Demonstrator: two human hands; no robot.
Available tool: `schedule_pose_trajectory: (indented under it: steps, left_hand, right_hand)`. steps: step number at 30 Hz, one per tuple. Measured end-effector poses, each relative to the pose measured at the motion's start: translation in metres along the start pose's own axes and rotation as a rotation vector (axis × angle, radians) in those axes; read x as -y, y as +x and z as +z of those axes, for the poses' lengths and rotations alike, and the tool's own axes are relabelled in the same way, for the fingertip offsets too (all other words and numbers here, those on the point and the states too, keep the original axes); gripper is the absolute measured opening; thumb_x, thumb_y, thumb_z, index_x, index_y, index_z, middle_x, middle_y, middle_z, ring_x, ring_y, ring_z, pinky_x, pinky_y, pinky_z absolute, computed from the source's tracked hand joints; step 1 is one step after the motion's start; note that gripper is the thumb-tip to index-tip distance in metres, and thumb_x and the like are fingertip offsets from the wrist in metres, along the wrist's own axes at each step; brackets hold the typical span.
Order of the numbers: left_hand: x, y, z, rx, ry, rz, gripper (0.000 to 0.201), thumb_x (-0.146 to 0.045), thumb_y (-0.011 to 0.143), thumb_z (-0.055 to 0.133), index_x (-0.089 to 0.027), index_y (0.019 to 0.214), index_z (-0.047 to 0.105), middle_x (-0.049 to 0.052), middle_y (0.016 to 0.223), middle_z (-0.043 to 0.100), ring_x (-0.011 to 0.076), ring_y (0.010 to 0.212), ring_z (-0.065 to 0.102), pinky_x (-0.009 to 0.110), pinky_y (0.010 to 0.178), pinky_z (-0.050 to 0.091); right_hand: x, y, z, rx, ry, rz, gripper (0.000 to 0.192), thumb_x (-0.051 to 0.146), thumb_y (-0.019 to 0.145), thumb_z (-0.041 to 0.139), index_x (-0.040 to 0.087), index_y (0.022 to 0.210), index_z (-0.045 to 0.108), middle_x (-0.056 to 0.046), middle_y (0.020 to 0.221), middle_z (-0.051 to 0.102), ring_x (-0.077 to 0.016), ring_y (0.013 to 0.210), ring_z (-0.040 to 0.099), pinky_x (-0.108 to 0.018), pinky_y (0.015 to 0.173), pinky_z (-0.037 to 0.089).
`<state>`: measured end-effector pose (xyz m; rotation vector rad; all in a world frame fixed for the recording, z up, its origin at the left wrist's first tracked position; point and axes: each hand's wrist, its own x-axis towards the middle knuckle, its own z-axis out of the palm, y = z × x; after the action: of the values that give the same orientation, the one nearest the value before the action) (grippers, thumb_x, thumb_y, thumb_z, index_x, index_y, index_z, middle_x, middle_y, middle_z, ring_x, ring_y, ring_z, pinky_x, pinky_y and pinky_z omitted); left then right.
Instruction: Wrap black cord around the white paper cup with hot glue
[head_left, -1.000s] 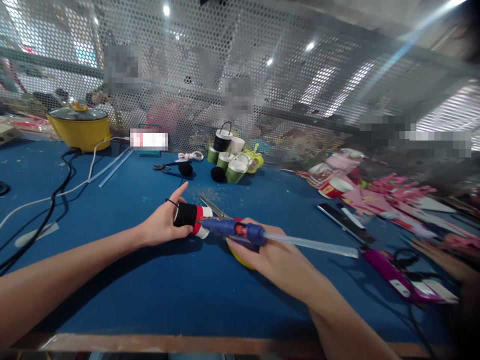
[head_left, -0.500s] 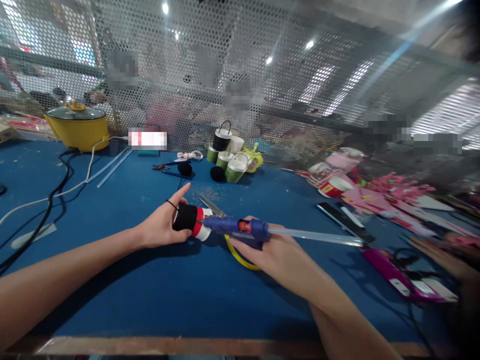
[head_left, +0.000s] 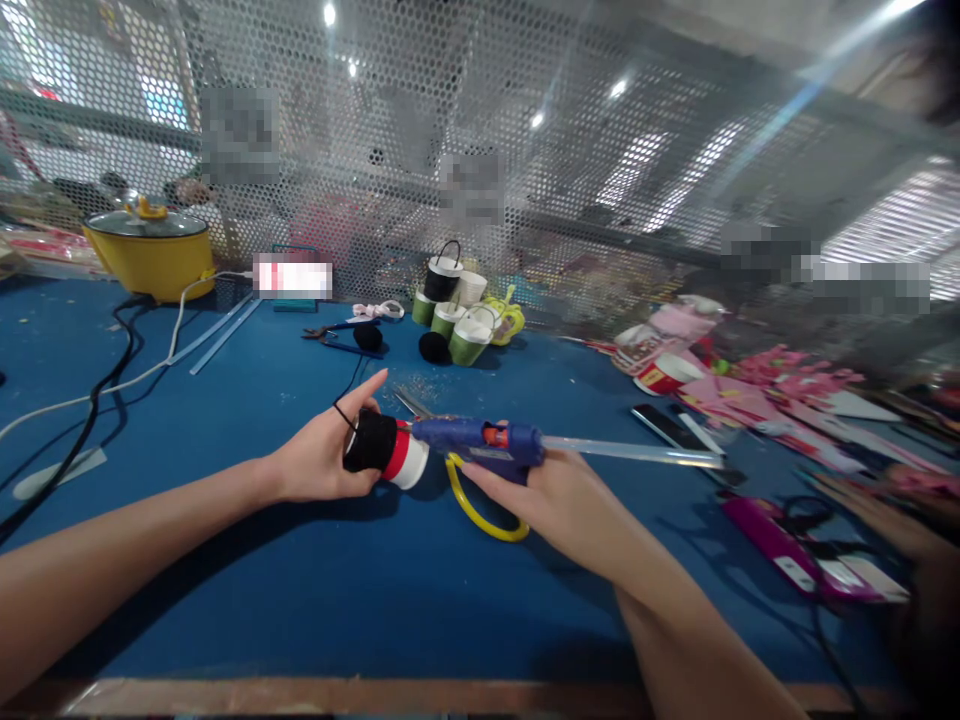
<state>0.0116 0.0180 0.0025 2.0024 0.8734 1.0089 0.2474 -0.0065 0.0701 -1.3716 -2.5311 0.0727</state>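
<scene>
My left hand (head_left: 319,455) grips a small paper cup (head_left: 407,458), tilted on its side, its white and red part bare and the rest wrapped in black yarn (head_left: 373,442). A black strand leads from the wrap toward a black yarn ball (head_left: 367,337). My right hand (head_left: 566,505) is closed around a blue glue gun (head_left: 480,445), with a long clear glue stick (head_left: 630,452) out of its back. The gun's nozzle is at the edge of the yarn wrap; whether it touches cannot be told. Yellow-handled scissors (head_left: 480,520) lie under the gun, partly hidden.
Several wrapped cups (head_left: 469,340) stand at the back beside another black yarn ball (head_left: 433,348). Pliers (head_left: 337,338) lie left of them. A yellow pot (head_left: 154,260) with cords is back left. A phone (head_left: 667,428), purple power strip (head_left: 780,550) and another person's hand (head_left: 870,510) are right.
The glue gun's nozzle has shifted left and up along the cup, from the white part to the black yarn's edge. The cup has turned slightly, showing more of its white part.
</scene>
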Motion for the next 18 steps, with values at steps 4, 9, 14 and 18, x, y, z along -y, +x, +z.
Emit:
schedule_pose_trajectory:
  steps: [4,9,14,18]
  left_hand:
    - [0.0,0.0,0.0,0.0,0.009,0.018,0.09,-0.012,0.064,0.056,-0.023,0.139,0.007,0.006,0.105,0.047,0.0134,0.072,0.054,0.027,0.066,0.046]
    - [0.001,-0.001,0.001,-0.001,0.054,0.049,0.091,-0.011,0.063,0.057,-0.024,0.138,0.008,0.006,0.106,0.047,0.015,0.076,0.055,0.028,0.069,0.046]
    - [0.002,-0.002,0.0,0.011,0.048,0.059,0.09,-0.011,0.064,0.057,-0.024,0.139,0.007,0.007,0.108,0.046,0.015,0.076,0.055,0.028,0.069,0.046]
    - [0.0,-0.001,0.0,0.005,0.029,0.051,0.09,-0.012,0.064,0.056,-0.023,0.139,0.009,0.006,0.105,0.047,0.0151,0.076,0.055,0.028,0.067,0.046]
  right_hand:
    - [0.0,0.0,0.0,0.0,0.048,0.032,0.02,0.031,0.081,0.049,0.02,0.076,0.065,-0.003,0.066,0.066,-0.019,0.062,0.061,-0.028,0.056,0.047]
    - [0.003,0.002,-0.003,0.011,0.161,0.083,0.02,0.033,0.082,0.048,0.021,0.079,0.064,-0.001,0.07,0.066,-0.0166,0.062,0.061,-0.026,0.056,0.047]
    - [0.001,0.011,-0.002,0.047,0.106,0.065,0.023,0.029,0.082,0.048,0.02,0.065,0.059,-0.001,0.059,0.062,-0.0172,0.059,0.059,-0.028,0.055,0.044]
    - [0.002,0.008,-0.002,0.026,0.135,0.098,0.02,0.031,0.081,0.048,0.02,0.068,0.06,0.0,0.064,0.064,-0.0166,0.059,0.059,-0.027,0.055,0.044]
